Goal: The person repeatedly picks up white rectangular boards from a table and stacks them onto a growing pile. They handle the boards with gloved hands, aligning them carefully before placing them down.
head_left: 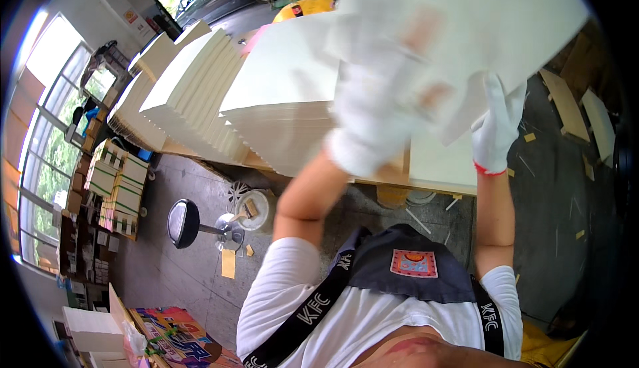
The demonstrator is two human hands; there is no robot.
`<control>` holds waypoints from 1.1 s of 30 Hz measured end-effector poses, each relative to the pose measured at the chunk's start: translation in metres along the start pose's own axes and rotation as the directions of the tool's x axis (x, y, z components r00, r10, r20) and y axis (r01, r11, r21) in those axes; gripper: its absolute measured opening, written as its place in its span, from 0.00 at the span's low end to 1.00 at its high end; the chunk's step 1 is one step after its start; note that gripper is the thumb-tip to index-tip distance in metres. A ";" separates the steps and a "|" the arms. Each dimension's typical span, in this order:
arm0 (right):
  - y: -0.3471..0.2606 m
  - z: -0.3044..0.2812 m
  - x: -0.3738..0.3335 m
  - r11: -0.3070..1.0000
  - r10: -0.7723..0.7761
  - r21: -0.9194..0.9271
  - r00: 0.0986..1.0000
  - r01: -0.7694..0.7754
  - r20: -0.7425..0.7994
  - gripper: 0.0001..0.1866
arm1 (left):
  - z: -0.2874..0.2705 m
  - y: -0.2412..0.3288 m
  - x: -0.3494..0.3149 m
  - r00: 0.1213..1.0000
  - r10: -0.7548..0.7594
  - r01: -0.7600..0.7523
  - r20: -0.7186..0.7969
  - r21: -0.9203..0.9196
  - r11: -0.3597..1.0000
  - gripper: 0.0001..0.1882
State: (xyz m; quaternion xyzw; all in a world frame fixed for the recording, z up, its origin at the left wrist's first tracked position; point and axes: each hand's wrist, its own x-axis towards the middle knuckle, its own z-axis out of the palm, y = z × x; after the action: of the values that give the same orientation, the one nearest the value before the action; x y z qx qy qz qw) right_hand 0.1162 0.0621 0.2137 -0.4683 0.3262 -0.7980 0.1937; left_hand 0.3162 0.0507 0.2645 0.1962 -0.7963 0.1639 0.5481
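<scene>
A large white sheet (506,15), board or thick paper, is raised at the upper right over the worktable. My right hand (496,128), in a white glove with a red cuff edge, grips its lower edge. Smeared by motion, my left hand (379,88) is in front of the sheet's left part. It wears a white glove with some bare fingertips showing; its grip cannot be made out. Just left of it is a thick stack of white sheets (286,61). Another white sheet or board (442,161) lies on the table below my hands.
More stacked white boards (193,88) fan out on the table's left. A round stool (183,223) and a white bucket (256,211) stand on the floor at the near left. Loose boards (566,105) and scraps lie on the floor at right. Bundled goods (120,185) stand by the windows.
</scene>
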 end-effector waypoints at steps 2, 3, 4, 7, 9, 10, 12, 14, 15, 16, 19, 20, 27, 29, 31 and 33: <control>-0.016 0.027 0.002 0.973 0.212 0.088 0.977 -0.212 0.010 0.31 | -0.054 -0.063 -0.017 0.983 -0.168 0.178 -0.072 0.165 0.970 0.38; -0.011 0.048 0.012 0.937 0.251 0.236 0.966 -0.257 0.053 0.31 | -0.086 -0.089 -0.024 0.942 -0.318 0.331 -0.113 0.138 0.933 0.35; -0.002 0.068 0.020 0.882 0.286 0.363 0.954 -0.300 0.093 0.30 | -0.110 -0.113 -0.034 0.885 -0.448 0.459 -0.125 0.076 0.885 0.32; 0.016 0.136 0.029 0.811 0.192 0.477 0.924 -0.339 0.331 0.28 | -0.162 -0.143 -0.039 0.624 -0.781 0.760 0.022 -0.251 0.600 0.28; 0.024 0.185 0.040 0.818 0.230 0.413 0.885 -0.401 0.404 0.27 | -0.191 -0.158 -0.039 0.556 -0.831 0.816 0.016 -0.204 0.541 0.26; 0.040 0.208 0.047 0.799 0.274 0.396 0.860 -0.453 0.430 0.28 | -0.201 -0.174 -0.040 0.539 -0.842 0.832 -0.015 -0.147 0.535 0.26; 0.078 0.227 0.062 0.872 0.381 0.089 0.781 -0.482 0.496 0.32 | -0.208 -0.207 -0.050 0.481 -0.877 0.875 0.008 -0.067 0.480 0.25; 0.106 0.226 0.073 0.830 0.538 -0.463 0.667 -0.312 0.516 0.39 | -0.214 -0.236 -0.070 0.388 -0.917 0.920 0.090 0.019 0.391 0.24; 0.110 0.226 0.071 0.750 0.562 -0.651 0.629 -0.116 0.536 0.39 | -0.219 -0.242 -0.084 0.347 -0.924 0.924 0.160 0.113 0.366 0.24; 0.103 0.224 0.063 0.616 0.592 -0.781 0.594 0.101 0.545 0.39 | -0.218 -0.249 -0.102 0.437 -0.878 0.811 0.196 0.336 0.478 0.24; 0.076 0.222 0.042 0.367 0.547 -0.846 0.646 0.387 0.532 0.40 | -0.219 -0.251 -0.135 0.518 -0.792 0.528 0.322 0.608 0.593 0.24; 0.067 0.218 0.038 0.322 0.507 -0.852 0.685 0.412 0.523 0.40 | -0.221 -0.246 -0.131 0.485 -0.810 0.630 0.330 0.511 0.585 0.24; 0.008 0.184 -0.015 0.531 0.450 -0.668 0.494 0.521 0.744 0.33 | -0.248 -0.207 -0.104 0.359 -0.809 0.631 0.466 0.518 0.578 0.24; 0.008 0.183 -0.020 0.558 0.459 -0.667 0.486 0.494 0.744 0.33 | -0.249 -0.208 -0.106 0.363 -0.820 0.644 0.443 0.516 0.564 0.23; 0.012 0.177 -0.024 0.607 0.417 -0.642 0.500 0.469 0.759 0.32 | -0.246 -0.217 -0.113 0.383 -0.821 0.676 0.424 0.476 0.562 0.21; 0.012 0.177 -0.028 0.616 0.387 -0.634 0.521 0.467 0.761 0.30 | -0.246 -0.231 -0.129 0.405 -0.823 0.721 0.399 0.415 0.556 0.19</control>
State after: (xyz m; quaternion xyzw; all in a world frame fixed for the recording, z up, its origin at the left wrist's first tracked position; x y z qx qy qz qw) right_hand 0.2845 0.0107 0.2491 -0.8366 0.4880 -0.2359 0.0796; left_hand 0.6707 -0.0161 0.2394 0.6281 -0.7165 -0.1034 0.2854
